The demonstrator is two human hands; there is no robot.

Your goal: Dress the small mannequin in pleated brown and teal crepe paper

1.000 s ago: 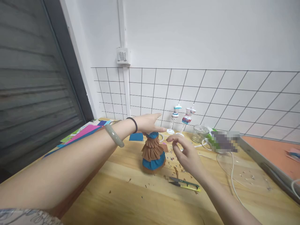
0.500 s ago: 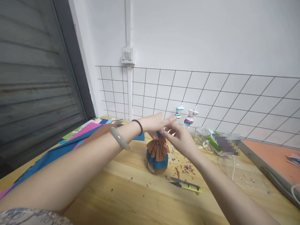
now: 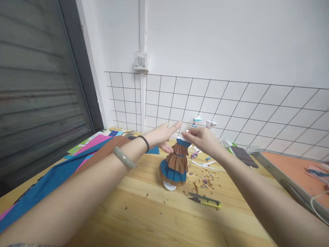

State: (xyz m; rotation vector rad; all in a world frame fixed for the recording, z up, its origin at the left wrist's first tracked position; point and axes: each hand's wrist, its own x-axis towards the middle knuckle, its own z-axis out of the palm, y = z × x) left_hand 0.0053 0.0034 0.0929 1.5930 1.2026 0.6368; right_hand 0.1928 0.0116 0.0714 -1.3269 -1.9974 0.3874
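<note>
A small dress form point(image 3: 177, 163) wears a tiered blue and brown dress, apparently of crepe paper or thin cloth. It leans a little to the right, its white base point(image 3: 169, 186) showing under the hem. My right hand point(image 3: 202, 139) pinches the white top of the form near its round knob. On the other side, my left hand point(image 3: 166, 135) is held with fingers stretched out, close to the upper tier of the dress. Thread snips point(image 3: 205, 200) with a yellow and green handle lie in front of the form.
Brown and blue scraps point(image 3: 205, 181) are strewn right of the form. Coloured sheets point(image 3: 97, 142) lie at the left. Two more small forms point(image 3: 197, 120) stand behind by the wire grid point(image 3: 164, 99). A dark phone point(image 3: 244, 156) and an orange-surfaced tray point(image 3: 288, 164) are at the right.
My left hand has come off the top of the form and its fingers have spread. My right hand now pinches the top, and the dress shows more fully, with the form tilted.
</note>
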